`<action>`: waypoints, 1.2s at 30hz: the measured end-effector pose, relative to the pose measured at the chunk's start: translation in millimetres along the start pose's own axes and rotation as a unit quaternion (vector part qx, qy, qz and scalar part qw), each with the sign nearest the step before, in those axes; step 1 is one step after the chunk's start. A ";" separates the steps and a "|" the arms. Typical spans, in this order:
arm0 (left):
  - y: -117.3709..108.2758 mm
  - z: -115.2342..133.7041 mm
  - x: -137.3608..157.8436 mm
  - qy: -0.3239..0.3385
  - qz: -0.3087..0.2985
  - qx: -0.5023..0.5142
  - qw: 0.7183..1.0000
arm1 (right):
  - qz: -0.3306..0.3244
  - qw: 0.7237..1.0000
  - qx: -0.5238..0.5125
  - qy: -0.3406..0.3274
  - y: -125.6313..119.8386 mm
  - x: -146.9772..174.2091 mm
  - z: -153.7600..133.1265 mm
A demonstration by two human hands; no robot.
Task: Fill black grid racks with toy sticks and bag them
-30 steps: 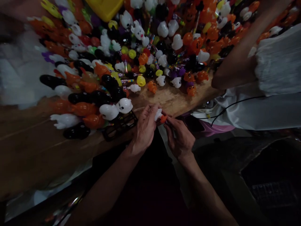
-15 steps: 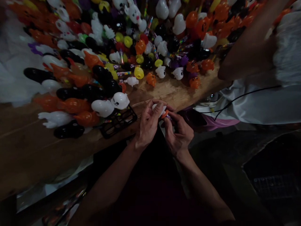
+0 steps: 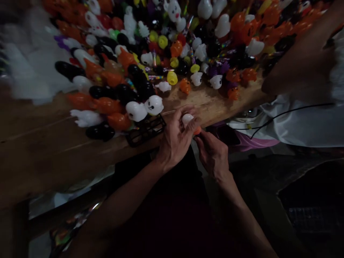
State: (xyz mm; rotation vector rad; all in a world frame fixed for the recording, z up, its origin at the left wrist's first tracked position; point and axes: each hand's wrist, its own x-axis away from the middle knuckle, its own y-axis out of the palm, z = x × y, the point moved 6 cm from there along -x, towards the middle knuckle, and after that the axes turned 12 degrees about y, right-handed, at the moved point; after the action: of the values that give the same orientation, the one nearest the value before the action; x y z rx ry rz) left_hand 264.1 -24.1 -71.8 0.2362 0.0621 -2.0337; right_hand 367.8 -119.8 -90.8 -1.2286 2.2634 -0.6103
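Note:
My left hand is wrapped round a small glossy white plastic toy, with the thumb lying across it. An orange piece shows at the toy's lower right end. Close beside it, my right hand is closed, its thumb and fingertips pinched at the orange end; what lies between them is hidden. Both hands are at the front edge of the wooden table. Just left of them, a black plastic grid tray holds several upright toys, among them a white one with a face.
A dense heap of orange, black, white and yellow toys covers the table's far side. Another person's arm reaches in at right, above white cloth, a black cable and a pink item. Clear plastic bags lie at far left.
The whole view has shifted, so the heap and tray sit farther right. The purple patterned stick below the orange piece is now hidden by my right fingers. Both hands stay together at the toy.

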 end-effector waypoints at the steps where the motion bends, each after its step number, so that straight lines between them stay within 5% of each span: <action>1: -10.2 6.2 9.4 0.016 -0.015 -0.036 0.999 | -0.013 1.000 -0.009 0.022 2.7 1.2 0.8; 4: -56.9 26.5 40.8 0.109 -0.042 -0.242 0.963 | -0.045 0.995 -0.043 0.079 9.1 2.8 -0.1; 7: -112.0 35.7 68.3 0.224 -0.006 -0.484 0.846 | -0.054 0.993 -0.058 0.087 14.9 1.0 -7.0; 9: -138.7 24.4 77.6 0.231 -0.007 -0.559 0.797 | -0.058 0.990 -0.083 0.095 19.9 -1.1 -10.7; 11: -151.4 10.4 80.2 0.226 -0.016 -0.586 0.778 | -0.072 0.984 -0.121 0.114 26.9 -2.6 -13.7; 16: -132.1 -6.0 71.1 0.251 -0.016 -0.580 0.775 | -0.087 0.978 -0.152 0.117 45.9 -4.5 -31.3; 20: -115.1 -9.4 64.8 0.250 -0.003 -0.572 0.781 | -0.066 0.991 -0.104 0.045 62.2 -8.9 -47.9; 25: -121.6 -9.6 70.6 0.249 0.020 -0.523 0.815 | -0.005 0.994 -0.093 -0.061 76.1 -11.4 -58.0; 36: -128.8 -14.9 68.7 0.221 0.058 -0.480 0.847 | -0.005 0.996 -0.061 -0.072 100.0 -6.1 -58.0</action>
State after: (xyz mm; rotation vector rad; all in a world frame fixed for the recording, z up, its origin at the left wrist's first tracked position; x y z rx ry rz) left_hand 121.7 -23.1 -107.2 0.0553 1.2849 -1.5605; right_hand 271.8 -56.4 -103.4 -1.2982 2.2029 -0.3776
